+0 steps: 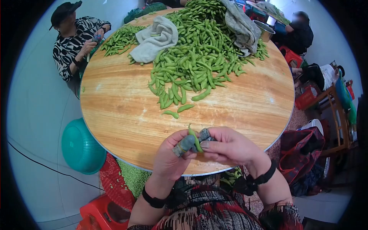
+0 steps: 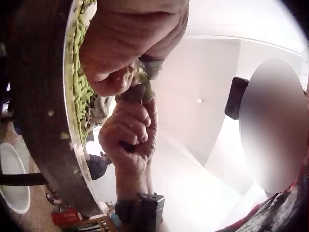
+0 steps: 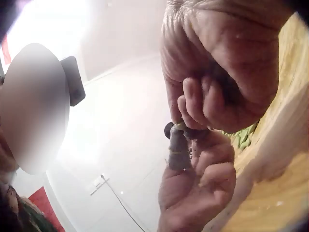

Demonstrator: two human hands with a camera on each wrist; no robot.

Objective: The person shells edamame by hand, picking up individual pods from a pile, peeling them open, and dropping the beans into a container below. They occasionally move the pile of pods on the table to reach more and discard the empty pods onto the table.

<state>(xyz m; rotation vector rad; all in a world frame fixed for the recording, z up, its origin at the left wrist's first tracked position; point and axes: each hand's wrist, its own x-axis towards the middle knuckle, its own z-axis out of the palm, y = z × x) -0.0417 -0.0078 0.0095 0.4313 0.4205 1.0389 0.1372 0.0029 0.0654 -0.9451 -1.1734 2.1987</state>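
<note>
Over the near edge of the round wooden table (image 1: 126, 111), my two hands meet at one green soybean pod (image 1: 195, 140). My left hand (image 1: 170, 155) pinches it; a grey cover banded in yellow wraps that thumb, seen also in the right wrist view on the left hand (image 3: 198, 188). From the other side my right hand (image 1: 230, 145) grips the pod's lower end between thumb and curled fingers, with a dark cover on one finger. In both wrist views the fingers hide most of the pod. Ahead lie two loose pods (image 1: 170, 114) in front of the heap of pods (image 1: 191, 57).
A pale cloth (image 1: 155, 40) and a grey cloth (image 1: 241, 28) lie on the heap. Left of the table is a teal basin (image 1: 82, 145), with a red stool (image 1: 101, 209) below. Shelled beans (image 1: 134, 176) lie under the near edge. Other people sit at far left and right.
</note>
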